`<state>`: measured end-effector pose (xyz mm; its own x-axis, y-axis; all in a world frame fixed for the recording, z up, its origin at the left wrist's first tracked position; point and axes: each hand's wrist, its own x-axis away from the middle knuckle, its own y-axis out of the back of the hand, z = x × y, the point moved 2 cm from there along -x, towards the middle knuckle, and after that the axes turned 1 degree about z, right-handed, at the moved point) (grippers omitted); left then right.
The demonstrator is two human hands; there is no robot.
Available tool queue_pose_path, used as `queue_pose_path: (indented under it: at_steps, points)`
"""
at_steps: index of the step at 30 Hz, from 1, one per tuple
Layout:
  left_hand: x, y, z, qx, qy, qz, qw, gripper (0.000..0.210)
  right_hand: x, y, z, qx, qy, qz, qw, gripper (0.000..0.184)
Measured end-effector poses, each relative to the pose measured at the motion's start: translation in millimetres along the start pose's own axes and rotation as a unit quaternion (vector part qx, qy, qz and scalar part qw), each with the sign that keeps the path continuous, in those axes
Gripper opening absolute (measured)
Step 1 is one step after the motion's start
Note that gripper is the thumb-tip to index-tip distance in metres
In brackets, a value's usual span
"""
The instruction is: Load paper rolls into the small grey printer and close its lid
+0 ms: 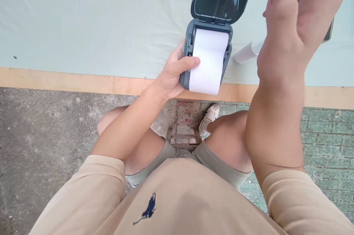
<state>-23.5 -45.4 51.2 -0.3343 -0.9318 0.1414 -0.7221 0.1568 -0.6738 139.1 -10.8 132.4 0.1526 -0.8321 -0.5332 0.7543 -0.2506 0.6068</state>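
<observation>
My left hand (177, 69) is closed around the left side of a small dark grey portable label printer (189, 39), its thumb pressing on the paper. The printer's hinged lid (215, 3) stands open, swung away from me, with a clear window in it. White paper (208, 62) lies in the printer's bay and hangs over the near edge. Off to the right, my right hand (301, 10) is raised close to the camera, thumb out, with nothing visible in it. Some of its fingers are cut off by the frame's top edge.
A pale cloth (96, 25) covers the table, whose wooden edge (69, 82) runs in front of me. A curled piece of white paper (245, 53) lies right of the printer. Beyond my right wrist, a dark-edged object (328, 34) is mostly hidden. Below are my knees and a wooden stool (184, 137).
</observation>
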Motion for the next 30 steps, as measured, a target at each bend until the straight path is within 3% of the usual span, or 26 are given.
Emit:
queue_pose_path:
  at_steps: [7, 11, 15, 19, 25, 30]
  points:
    - [-0.9, -7.2, -4.9, 0.034, -0.007, -0.006, 0.999, 0.027, -12.1, -10.2, 1.0, -0.175, -0.032, 0.064, 0.982, 0.022]
    - [0.8, -12.0, -6.4, 0.046, 0.016, -0.022, 0.999, 0.038, -7.5, -12.8, 9.9, -0.142, -0.051, 0.135, 0.979, 0.018]
    - [3.0, -6.5, -3.0, 0.007, 0.022, -0.036, 0.999, 0.027, 1.8, -22.5, 7.8, -0.140, -0.114, 0.257, 0.949, 0.043]
    - [0.9, -3.4, -2.1, 0.016, 0.010, -0.033, 0.999, 0.023, 5.9, -32.8, -3.3, -0.180, -0.171, 0.272, 0.929, 0.051]
    - [-3.7, -4.3, -6.8, 0.057, 0.002, -0.057, 0.997, 0.033, 5.3, -30.5, -11.7, -0.174, -0.173, 0.263, 0.933, 0.050]
    - [-4.9, -0.8, -4.4, 0.078, -0.027, -0.057, 0.995, 0.032, 1.6, -14.8, -18.6, -0.219, -0.088, 0.324, 0.916, 0.059]
